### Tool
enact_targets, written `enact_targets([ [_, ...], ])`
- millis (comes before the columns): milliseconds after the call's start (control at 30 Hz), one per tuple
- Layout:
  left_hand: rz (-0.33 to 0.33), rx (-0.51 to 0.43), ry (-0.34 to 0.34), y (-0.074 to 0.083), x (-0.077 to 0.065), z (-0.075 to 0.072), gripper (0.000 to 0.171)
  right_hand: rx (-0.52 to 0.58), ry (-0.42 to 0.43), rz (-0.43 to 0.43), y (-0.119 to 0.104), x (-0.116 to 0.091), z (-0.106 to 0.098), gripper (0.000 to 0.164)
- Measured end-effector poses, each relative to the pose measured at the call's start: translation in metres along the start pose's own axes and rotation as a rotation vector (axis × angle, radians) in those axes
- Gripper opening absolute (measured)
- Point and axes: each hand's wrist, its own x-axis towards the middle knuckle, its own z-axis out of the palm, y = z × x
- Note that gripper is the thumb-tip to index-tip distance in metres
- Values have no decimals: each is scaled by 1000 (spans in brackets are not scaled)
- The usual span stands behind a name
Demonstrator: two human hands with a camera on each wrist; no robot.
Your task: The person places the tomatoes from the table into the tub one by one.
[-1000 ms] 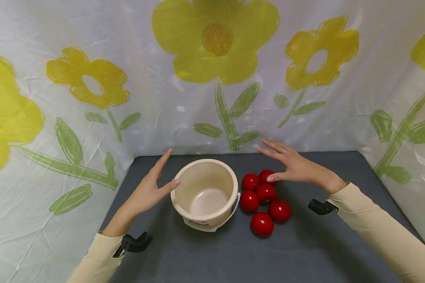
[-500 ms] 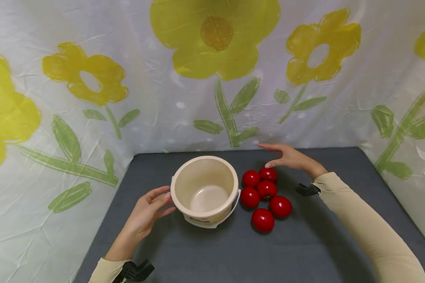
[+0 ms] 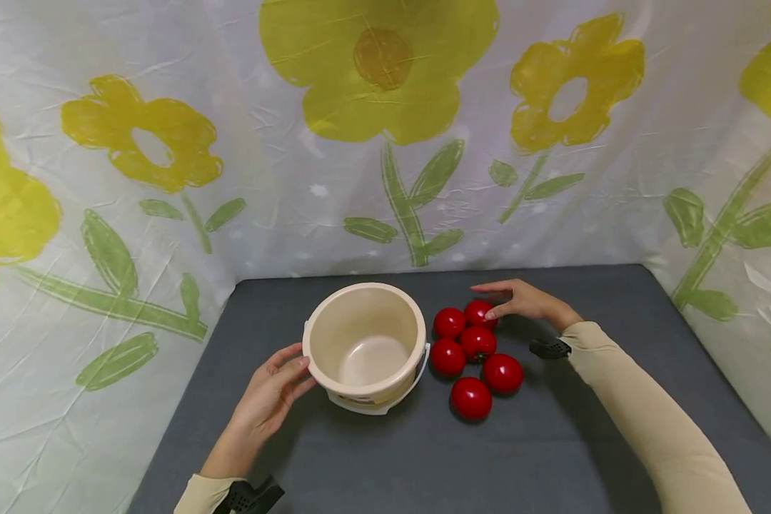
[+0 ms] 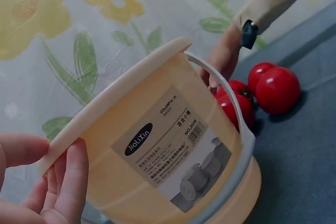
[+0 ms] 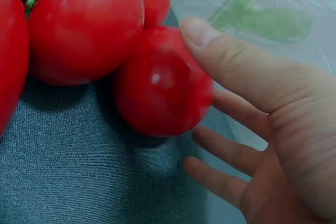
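Note:
A cream plastic bucket (image 3: 368,400) with a printed label (image 4: 173,148) and a pale handle (image 4: 239,129) stands on the table. At its left side my left hand (image 3: 271,392) holds the rim, thumb against the edge and fingers on the outer wall. Several glossy red tomatoes lie clustered to the bucket's right. Around the rearmost tomato (image 5: 163,85) reaches my right hand (image 3: 528,300). Its thumb (image 5: 231,59) lies at the top of that tomato, while the spread, slightly bent fingers (image 5: 231,153) are on the far side. Whether they touch it is hard to tell.
A dark grey cloth (image 3: 385,471) covers the table. Behind and beside it hangs a white curtain (image 3: 283,164) with yellow flowers. The frontmost tomato (image 3: 471,398) lies right of the bucket, near another tomato (image 3: 502,373).
My left hand came down from above the bucket's left side onto its rim. My right hand lowered to the rearmost tomato, its fingers drawing closer together. Bucket and tomatoes stay in place.

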Motion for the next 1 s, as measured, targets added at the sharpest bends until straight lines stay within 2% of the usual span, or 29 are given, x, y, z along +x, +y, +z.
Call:
enact_targets([
  [467, 27, -59, 19, -3, 1, 6, 44, 16, -36, -10, -2, 4, 8, 60],
  [767, 27, -68, 27, -5, 1, 6, 42, 4, -24, 14, -4, 2, 9, 59],
  [1000, 36, -73, 28, -6, 2, 6, 40, -14, 26, 20, -6, 0, 3, 58],
])
